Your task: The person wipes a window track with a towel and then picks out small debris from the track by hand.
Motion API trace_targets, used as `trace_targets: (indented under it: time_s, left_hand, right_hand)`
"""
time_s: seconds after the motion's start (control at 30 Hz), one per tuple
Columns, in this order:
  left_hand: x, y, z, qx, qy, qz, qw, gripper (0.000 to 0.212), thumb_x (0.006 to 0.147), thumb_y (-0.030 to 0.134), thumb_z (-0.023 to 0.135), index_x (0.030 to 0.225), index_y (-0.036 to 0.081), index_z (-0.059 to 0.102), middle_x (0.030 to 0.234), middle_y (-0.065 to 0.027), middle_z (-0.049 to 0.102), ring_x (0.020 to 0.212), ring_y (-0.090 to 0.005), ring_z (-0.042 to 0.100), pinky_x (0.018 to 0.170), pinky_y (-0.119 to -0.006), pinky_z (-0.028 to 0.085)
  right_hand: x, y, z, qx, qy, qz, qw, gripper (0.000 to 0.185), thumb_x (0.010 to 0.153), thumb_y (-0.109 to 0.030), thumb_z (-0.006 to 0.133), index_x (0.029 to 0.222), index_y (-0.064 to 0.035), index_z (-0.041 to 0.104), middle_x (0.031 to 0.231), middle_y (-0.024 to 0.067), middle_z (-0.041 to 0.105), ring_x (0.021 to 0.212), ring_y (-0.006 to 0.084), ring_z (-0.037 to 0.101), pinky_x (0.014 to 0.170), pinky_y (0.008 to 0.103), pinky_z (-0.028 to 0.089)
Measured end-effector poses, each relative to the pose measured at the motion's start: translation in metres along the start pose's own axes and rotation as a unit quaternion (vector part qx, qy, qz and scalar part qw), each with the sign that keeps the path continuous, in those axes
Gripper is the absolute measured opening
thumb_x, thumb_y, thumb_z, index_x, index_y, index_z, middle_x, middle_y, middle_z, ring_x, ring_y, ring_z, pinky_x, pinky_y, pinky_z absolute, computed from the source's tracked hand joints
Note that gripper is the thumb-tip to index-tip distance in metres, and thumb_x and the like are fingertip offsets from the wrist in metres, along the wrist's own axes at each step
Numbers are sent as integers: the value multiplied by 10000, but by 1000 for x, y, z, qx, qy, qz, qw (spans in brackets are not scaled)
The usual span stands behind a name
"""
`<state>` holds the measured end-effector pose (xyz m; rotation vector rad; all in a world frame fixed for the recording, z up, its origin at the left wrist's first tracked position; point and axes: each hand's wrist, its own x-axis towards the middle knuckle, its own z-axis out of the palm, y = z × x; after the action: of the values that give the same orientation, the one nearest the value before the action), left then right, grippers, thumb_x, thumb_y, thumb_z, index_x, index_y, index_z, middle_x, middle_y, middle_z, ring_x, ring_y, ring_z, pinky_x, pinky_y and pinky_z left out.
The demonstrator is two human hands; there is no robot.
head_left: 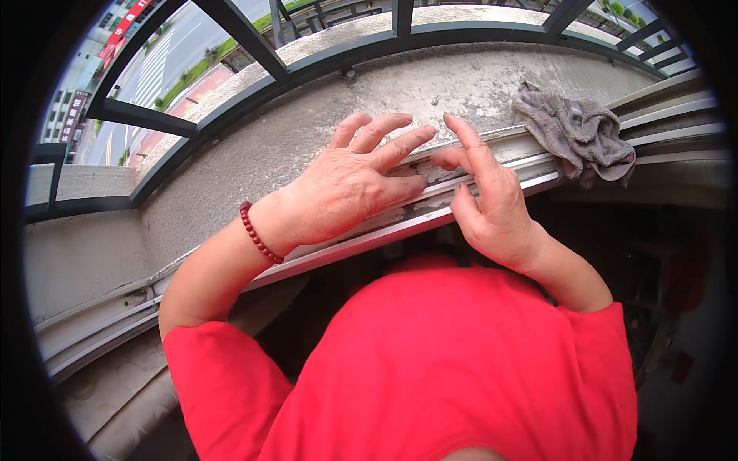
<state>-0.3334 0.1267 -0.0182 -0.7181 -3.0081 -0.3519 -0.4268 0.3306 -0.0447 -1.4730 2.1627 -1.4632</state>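
Note:
My left hand, with a dark red bead bracelet at the wrist, is spread palm down over the metal window track. Its thumb lies along the channels; whether every fingertip touches cannot be told. Just to its right, my right hand hovers at the same track with bent, parted fingers. I see nothing held in either hand. Dirt and flaking patches show in the channels between them. Further right, a crumpled grey-brown cloth drapes over the track and the ledge edge.
A rough concrete ledge runs beyond the track, bounded by a dark metal window guard. Sliding window frames stand at the right. Patterned fabric is at lower left. Outside, far below, lies a street.

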Motion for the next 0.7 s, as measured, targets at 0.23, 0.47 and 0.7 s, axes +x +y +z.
trace_targets:
  time_s: [0.23, 0.47, 0.7]
  left_hand:
    - [18, -19, 8, -115, -23, 34, 992, 304, 822, 169, 610, 1114, 224, 670, 1480, -100, 339, 1376, -389, 247, 1086, -564, 218]
    - [27, -19, 3, -102, 24, 112, 988, 163, 764, 208, 571, 899, 154, 645, 1124, -29, 511, 1076, -246, 459, 932, -396, 344]
    - [25, -23, 16, -59, 15, 160, 985, 122, 754, 207, 568, 839, 123, 593, 874, 15, 559, 889, -184, 510, 806, -315, 410]
  right_hand:
    - [-6, 6, 2, -34, 43, 4, 998, 675, 680, 116, 475, 1344, 31, 388, 940, 168, 622, 868, 331, 589, 822, 413, 452]
    - [-6, 1, 3, -122, 10, -3, 992, 658, 646, 96, 471, 1299, 71, 396, 913, 152, 598, 845, 314, 551, 828, 409, 414]
    - [-3, 5, 10, -149, -21, -7, 989, 563, 634, 77, 494, 1195, 39, 452, 897, 133, 562, 831, 318, 518, 766, 414, 386]
